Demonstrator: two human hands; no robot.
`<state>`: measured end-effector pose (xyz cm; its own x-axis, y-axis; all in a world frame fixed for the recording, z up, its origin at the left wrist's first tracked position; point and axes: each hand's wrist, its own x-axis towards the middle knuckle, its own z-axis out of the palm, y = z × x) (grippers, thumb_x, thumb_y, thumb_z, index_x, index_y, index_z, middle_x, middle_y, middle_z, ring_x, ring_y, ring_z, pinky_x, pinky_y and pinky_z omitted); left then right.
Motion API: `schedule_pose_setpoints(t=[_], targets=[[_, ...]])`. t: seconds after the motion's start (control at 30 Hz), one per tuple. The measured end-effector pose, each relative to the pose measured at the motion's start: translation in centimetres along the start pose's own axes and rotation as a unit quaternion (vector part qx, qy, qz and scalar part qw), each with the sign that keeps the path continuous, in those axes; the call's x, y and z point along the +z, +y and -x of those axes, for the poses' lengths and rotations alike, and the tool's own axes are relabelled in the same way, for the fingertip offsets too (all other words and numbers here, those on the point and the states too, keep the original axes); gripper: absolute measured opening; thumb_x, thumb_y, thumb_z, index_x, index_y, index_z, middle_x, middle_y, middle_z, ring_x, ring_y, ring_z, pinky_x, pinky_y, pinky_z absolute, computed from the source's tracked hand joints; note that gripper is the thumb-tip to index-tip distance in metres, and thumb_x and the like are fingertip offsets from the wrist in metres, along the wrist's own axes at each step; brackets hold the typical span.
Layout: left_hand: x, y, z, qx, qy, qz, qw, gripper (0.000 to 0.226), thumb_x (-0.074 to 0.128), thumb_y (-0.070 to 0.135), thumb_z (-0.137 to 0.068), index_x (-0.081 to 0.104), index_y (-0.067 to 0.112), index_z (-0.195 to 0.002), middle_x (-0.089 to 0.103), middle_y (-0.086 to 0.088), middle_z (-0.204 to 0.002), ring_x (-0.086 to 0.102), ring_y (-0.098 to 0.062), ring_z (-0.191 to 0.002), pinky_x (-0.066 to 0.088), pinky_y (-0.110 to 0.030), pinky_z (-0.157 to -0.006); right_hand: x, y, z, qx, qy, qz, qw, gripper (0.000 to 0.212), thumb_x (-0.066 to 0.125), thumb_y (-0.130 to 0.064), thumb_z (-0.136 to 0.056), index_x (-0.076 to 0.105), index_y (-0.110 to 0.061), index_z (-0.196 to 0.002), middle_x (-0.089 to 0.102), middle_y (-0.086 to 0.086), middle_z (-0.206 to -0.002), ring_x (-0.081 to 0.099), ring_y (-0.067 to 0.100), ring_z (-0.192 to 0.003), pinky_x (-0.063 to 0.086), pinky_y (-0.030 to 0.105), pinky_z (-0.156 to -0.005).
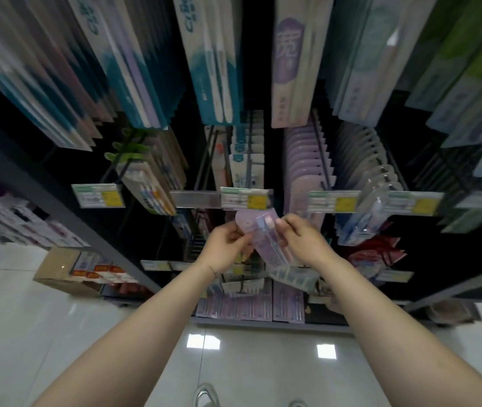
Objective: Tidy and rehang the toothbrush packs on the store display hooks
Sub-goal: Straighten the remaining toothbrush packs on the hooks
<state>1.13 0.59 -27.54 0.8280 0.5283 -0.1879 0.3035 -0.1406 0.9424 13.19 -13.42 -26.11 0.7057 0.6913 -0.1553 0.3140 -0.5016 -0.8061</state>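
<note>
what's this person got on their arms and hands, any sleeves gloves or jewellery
No sleeves in view: the left forearm and right forearm are bare. The left hand and right hand wear no gloves. A thin dark band crosses the left wrist; no watch shows.

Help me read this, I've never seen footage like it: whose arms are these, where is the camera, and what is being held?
There is no machine here. This is a single picture from a wide-angle camera worn on a person's head, looking forward and down, so the two bare arms are that person's own. The left hand and the right hand both pinch a lilac toothbrush pack between them, in front of a store display. On the display, packs hang in rows on hooks. A row of similar lilac packs hangs just above the hands, and price labels sit at the front. Below are a glossy tiled floor and a cardboard box beside the shelving. The upper packs look stretched and blurred.
</note>
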Motion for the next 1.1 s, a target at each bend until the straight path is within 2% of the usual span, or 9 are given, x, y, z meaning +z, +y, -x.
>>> schedule_pose_setpoints(t=[0.1,0.17,0.23,0.37,0.5,0.57,0.77,1.0,1.1], targets=[[2.3,1.6,-0.3,0.003,0.002,0.014,1.0,0.013,0.059,0.008,-0.094,0.064,0.005,-0.106,0.07,-0.022,-0.09,0.069,-0.033,-0.077,0.058,-0.048,-0.076,-2.3,1.1,0.7,-0.016,0.04,-0.012,0.999,0.037,0.042,-0.031,-0.1,0.057,-0.01,-0.072,0.062,0.011,-0.072,0.06,0.026,-0.073,0.048,0.039,-0.076],[3.7,2.8,-0.5,0.022,0.007,0.014,1.0,0.013,0.056,0.005,-0.095,0.063,0.002,-0.106,0.069,-0.015,-0.085,0.066,-0.015,-0.066,0.057,-0.029,-0.065,-3.7,1.6,1.0,-0.019,0.059,-0.019,0.998,0.04,0.042,-0.03,-0.101,0.056,-0.015,-0.066,0.06,0.002,-0.066,0.059,0.021,-0.07,0.047,0.034,-0.074],[4.6,3.7,-0.6,0.043,0.004,0.011,0.999,0.009,0.055,0.007,-0.096,0.064,0.008,-0.098,0.068,-0.006,-0.082,0.065,-0.009,-0.067,0.054,-0.019,-0.065,-4.6,2.1,1.3,-0.018,0.068,-0.022,0.997,0.041,0.041,-0.026,-0.101,0.051,-0.027,-0.062,0.057,-0.006,-0.064,0.057,0.017,-0.069,0.043,0.028,-0.07],[6.1,4.9,-0.8,0.063,-0.017,0.008,0.998,0.011,0.053,0.011,-0.097,0.063,0.015,-0.094,0.067,0.0,-0.081,0.065,-0.007,-0.069,0.053,-0.018,-0.065,-6.1,3.0,1.7,-0.024,0.096,-0.036,0.994,0.036,0.041,-0.017,-0.1,0.053,-0.025,-0.068,0.06,0.003,-0.071,0.058,0.02,-0.07,0.045,0.032,-0.067],[6.9,5.2,-1.1,0.081,-0.012,-0.011,0.997,0.011,0.052,0.012,-0.098,0.063,0.013,-0.101,0.068,-0.004,-0.084,0.063,-0.006,-0.066,0.053,-0.018,-0.066,-7.2,3.0,2.2,-0.027,0.102,-0.056,0.993,0.028,0.041,-0.011,-0.099,0.051,-0.023,-0.076,0.053,-0.012,-0.069,0.051,0.003,-0.067,0.037,0.022,-0.058],[7.2,5.3,-1.0,0.08,-0.01,-0.017,0.997,0.013,0.051,0.012,-0.098,0.062,0.012,-0.105,0.069,-0.007,-0.087,0.063,-0.005,-0.065,0.054,-0.019,-0.066,-7.6,2.8,2.4,-0.027,0.105,-0.075,0.991,0.033,0.042,-0.01,-0.098,0.049,-0.03,-0.073,0.055,-0.012,-0.068,0.052,0.006,-0.067,0.039,0.021,-0.063],[7.6,6.0,-1.1,0.072,-0.003,-0.033,0.997,0.013,0.051,0.011,-0.098,0.061,0.008,-0.107,0.065,-0.002,-0.082,0.062,-0.005,-0.066,0.049,-0.011,-0.061,-7.9,2.4,2.5,-0.015,0.112,-0.092,0.989,0.018,0.045,-0.013,-0.098,0.056,-0.022,-0.087,0.062,0.0,-0.082,0.058,0.015,-0.081,0.038,0.022,-0.072],[7.9,6.4,-1.5,0.068,-0.041,-0.078,0.994,0.02,0.052,0.016,-0.098,0.061,0.012,-0.116,0.068,-0.001,-0.094,0.061,-0.005,-0.074,0.054,-0.018,-0.072,-7.3,3.9,2.3,0.015,0.133,-0.088,0.987,0.028,0.042,-0.019,-0.1,0.061,-0.001,-0.09,0.061,0.014,-0.075,0.054,0.017,-0.067,0.043,0.029,-0.065],[7.9,6.5,-1.7,0.063,-0.037,-0.132,0.989,0.022,0.053,0.024,-0.098,0.06,0.018,-0.117,0.07,-0.005,-0.099,0.065,-0.017,-0.081,0.056,-0.037,-0.084,-6.9,4.5,2.5,0.015,0.136,-0.111,0.984,0.032,0.043,-0.024,-0.101,0.06,-0.004,-0.085,0.063,0.021,-0.076,0.059,0.024,-0.068,0.049,0.033,-0.068]])
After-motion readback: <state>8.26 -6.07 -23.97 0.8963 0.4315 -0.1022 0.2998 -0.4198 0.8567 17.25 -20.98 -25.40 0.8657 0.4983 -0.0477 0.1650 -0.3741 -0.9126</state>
